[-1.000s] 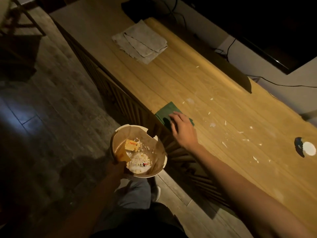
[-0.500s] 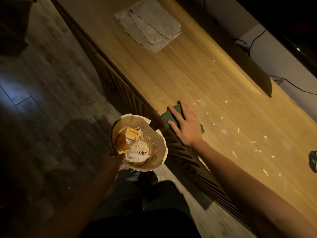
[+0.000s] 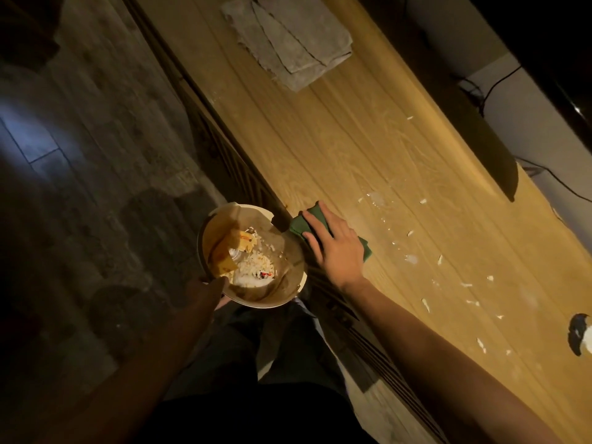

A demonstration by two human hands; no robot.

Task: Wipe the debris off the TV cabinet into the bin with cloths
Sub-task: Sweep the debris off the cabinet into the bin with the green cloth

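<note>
My right hand (image 3: 336, 248) lies flat with fingers spread on a green cloth (image 3: 299, 223) at the front edge of the wooden TV cabinet (image 3: 352, 149). My left hand (image 3: 211, 285) grips the near rim of a round beige bin (image 3: 288, 294), held just below that edge beside the cloth. The bin holds white scraps and a yellow wrapper. White debris bits (image 3: 439, 259) lie scattered on the cabinet top to the right of the cloth.
A folded grey cloth (image 3: 288, 40) lies at the far end of the cabinet. A round cable hole (image 3: 581, 334) is at the right edge. Cables (image 3: 490, 88) and a dark TV sit behind. Dark wood floor (image 3: 80, 187) is on the left.
My right hand and the green cloth have slid to the cabinet's front edge, over the bin. The view has shifted along the cabinet. The bin stays held by my left hand.
</note>
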